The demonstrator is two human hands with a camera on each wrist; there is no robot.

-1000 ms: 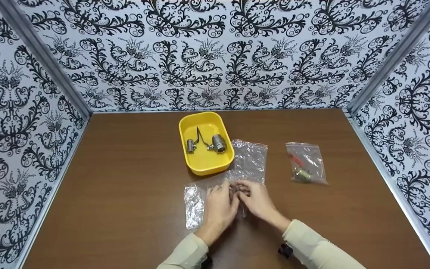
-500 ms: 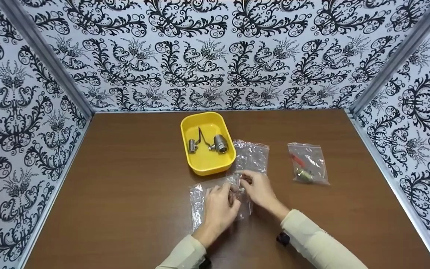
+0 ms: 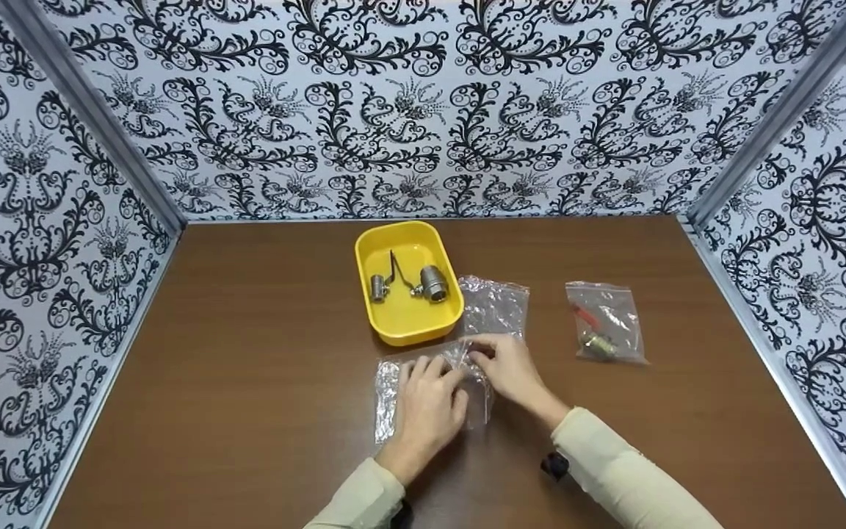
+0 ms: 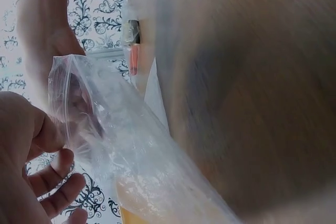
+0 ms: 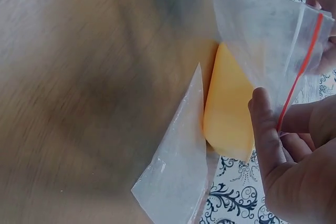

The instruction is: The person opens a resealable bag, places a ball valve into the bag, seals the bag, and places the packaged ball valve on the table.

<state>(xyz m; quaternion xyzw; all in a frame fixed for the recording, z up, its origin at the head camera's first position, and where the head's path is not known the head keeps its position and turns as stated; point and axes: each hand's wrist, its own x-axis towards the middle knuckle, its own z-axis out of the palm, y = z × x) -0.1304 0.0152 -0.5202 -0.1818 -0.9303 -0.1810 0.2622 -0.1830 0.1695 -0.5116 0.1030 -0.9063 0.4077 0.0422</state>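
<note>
A clear zip bag (image 3: 386,404) is between the two hands in the head view, in front of the yellow tray (image 3: 414,336). My right hand (image 3: 512,371) pinches its zip edge between thumb and fingers; the red zip line of the bag (image 5: 298,77) shows in the right wrist view. My left hand (image 3: 427,404) lies over the bag's left part, fingers spread and loosely bent, thumb apart. In the left wrist view, left fingertips (image 4: 65,158) are right at the edge of the bag (image 4: 131,135). No solid thing shows inside it.
Two metal ball valves, a small one (image 3: 379,287) and a larger one (image 3: 433,283), lie in the tray. Another clear bag (image 3: 500,303) lies flat beside the tray. Further right, a zip bag (image 3: 617,308) holds a brass valve with a red handle. Patterned walls enclose the wooden table (image 3: 261,308).
Both hands were close together on the bag; the right has moved slightly up and away. The left fingers have straightened and spread over the bag. Tray and valves have stayed put.
</note>
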